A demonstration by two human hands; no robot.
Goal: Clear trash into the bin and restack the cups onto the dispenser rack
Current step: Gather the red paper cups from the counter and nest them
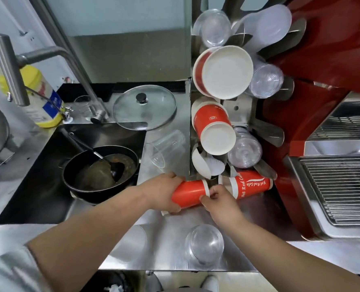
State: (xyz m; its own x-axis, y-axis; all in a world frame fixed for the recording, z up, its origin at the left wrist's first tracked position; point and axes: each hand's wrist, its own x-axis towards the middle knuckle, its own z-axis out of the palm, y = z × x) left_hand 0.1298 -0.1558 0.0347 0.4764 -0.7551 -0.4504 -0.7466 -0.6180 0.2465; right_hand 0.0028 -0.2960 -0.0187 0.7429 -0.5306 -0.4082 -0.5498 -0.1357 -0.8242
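Note:
My left hand [163,191] grips a red paper cup [188,193] lying sideways just above the steel counter. My right hand [219,200] pinches that cup's white rim. Right beside it, a stack of red "Hot Red Cola" cups [250,184] sits in the lowest slot of the dispenser rack [241,110]. Higher slots hold a red cup stack [214,129], a large red cup stack [223,72] and clear plastic cup stacks [244,149]. A clear cup [167,147] lies on its side on the counter, and another clear cup [204,244] stands near the front edge.
To the left, a sink [48,165] holds a dirty black pan [100,170] with a ladle. A glass lid [144,107], a tap [48,57] and a yellow bottle [41,98] stand behind it. A red machine with a wire drip tray [341,186] is on the right.

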